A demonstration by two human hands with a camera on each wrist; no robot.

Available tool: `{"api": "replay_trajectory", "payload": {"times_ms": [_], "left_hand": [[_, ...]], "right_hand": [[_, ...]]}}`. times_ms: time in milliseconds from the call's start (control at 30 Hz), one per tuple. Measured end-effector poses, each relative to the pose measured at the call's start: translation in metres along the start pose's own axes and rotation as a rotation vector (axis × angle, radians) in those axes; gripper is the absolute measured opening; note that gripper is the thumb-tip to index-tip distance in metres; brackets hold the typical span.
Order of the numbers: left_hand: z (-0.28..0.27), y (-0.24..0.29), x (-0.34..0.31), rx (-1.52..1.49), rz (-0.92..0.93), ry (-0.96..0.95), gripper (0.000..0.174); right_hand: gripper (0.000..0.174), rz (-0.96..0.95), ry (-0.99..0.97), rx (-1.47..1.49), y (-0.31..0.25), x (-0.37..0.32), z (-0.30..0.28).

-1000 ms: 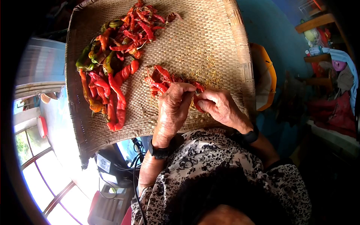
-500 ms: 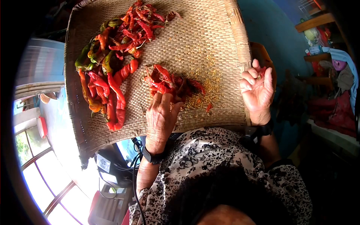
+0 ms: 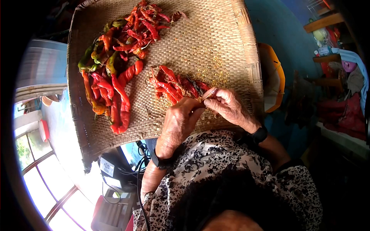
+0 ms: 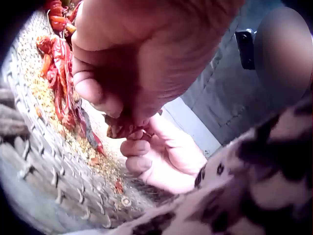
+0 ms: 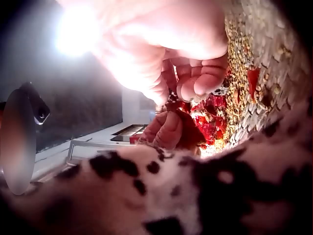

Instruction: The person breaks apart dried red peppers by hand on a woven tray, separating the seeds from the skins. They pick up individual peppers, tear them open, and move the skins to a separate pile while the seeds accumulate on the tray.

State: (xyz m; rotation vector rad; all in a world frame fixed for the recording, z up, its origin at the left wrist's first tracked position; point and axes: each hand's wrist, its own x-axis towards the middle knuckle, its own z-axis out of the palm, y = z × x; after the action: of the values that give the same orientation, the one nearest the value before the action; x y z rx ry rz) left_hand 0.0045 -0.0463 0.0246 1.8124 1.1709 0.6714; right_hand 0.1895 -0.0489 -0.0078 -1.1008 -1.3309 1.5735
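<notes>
Both hands meet over the near edge of a woven tray (image 3: 216, 23). My left hand (image 3: 179, 121) pinches a wrinkled, dark red chili pepper (image 4: 121, 130) between thumb and fingers. From the other side, my right hand (image 3: 231, 109) grips the same chili with its fingertips. Most of the chili is hidden by the fingers in the head view. Just beyond the hands lies a small heap of split red chilies (image 3: 169, 82), with loose yellow seeds (image 3: 217, 75) scattered around it.
A larger pile of whole red and green chilies (image 3: 119, 86) covers the tray's left side. Beside the tray's right rim stands an orange-rimmed container (image 3: 277, 82). Cables (image 3: 140, 161) hang below the tray near the left forearm.
Half a second ago the right hand was raised at the tray's right rim, holding a red piece, while the left reached into the small heap. Now both hands are together on one chili.
</notes>
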Motion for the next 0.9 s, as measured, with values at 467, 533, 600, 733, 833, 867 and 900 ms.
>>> {"api": "replay_trajectory", "payload": {"times_ms": [467,533,600,733,833,867,900], "left_hand": [[0.013,-0.025,0.034,0.786,0.267,0.129,0.025],[0.015,-0.025,0.037,0.821,0.26,0.116,0.024],[0.016,-0.026,0.04,0.82,0.252,0.134,0.018],[0.013,-0.022,0.04,0.546,0.235,0.231,0.016],[0.01,-0.016,0.035,0.161,0.193,0.31,0.017],[0.007,-0.009,0.032,0.071,0.14,0.259,0.018],[0.009,-0.01,0.03,0.071,0.137,0.264,0.018]], "right_hand": [[0.039,-0.279,0.111,1.482,-0.01,-0.013,-0.085],[0.038,-0.21,0.097,1.326,-0.009,-0.013,-0.076],[0.034,-0.143,0.148,1.089,-0.002,-0.012,-0.058],[0.022,-0.074,0.196,0.453,0.001,-0.003,-0.03],[0.022,-0.211,0.198,-0.14,-0.004,0.004,-0.008],[0.023,-0.264,0.19,-0.246,0.001,0.007,-0.004],[0.024,-0.319,0.178,-0.351,0.002,0.01,-0.001]]}}
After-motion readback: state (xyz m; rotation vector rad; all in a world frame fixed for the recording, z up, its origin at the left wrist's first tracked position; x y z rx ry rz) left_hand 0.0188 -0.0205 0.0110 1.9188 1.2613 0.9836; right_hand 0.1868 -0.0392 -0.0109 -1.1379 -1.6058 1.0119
